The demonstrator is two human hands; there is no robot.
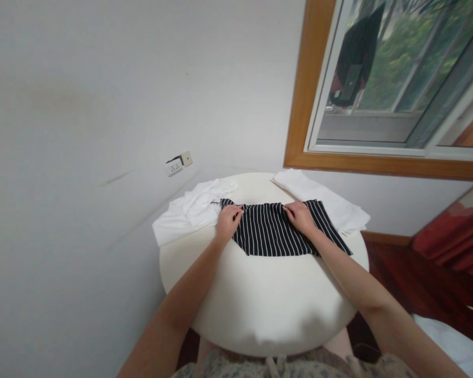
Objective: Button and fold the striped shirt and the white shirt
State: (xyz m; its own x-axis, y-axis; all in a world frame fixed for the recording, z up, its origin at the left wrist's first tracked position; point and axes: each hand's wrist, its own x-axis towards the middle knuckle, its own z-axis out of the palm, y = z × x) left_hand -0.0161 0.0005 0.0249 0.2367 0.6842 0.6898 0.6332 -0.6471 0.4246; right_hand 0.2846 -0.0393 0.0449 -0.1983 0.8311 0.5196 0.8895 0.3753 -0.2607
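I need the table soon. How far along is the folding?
Done, it seems: a white cloth lies folded flat at the table's far right. In hand: the striped garment lies flat at the centre, left hand and right hand pressing its top edge. Left: the crumpled white garment on the left, still unfolded.

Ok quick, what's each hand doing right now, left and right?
Left hand: fingers curled onto the left edge of the striped cloth; whether it pinches cannot be told.
Right hand: palm down, fingers on the cloth's top edge, grip unclear.
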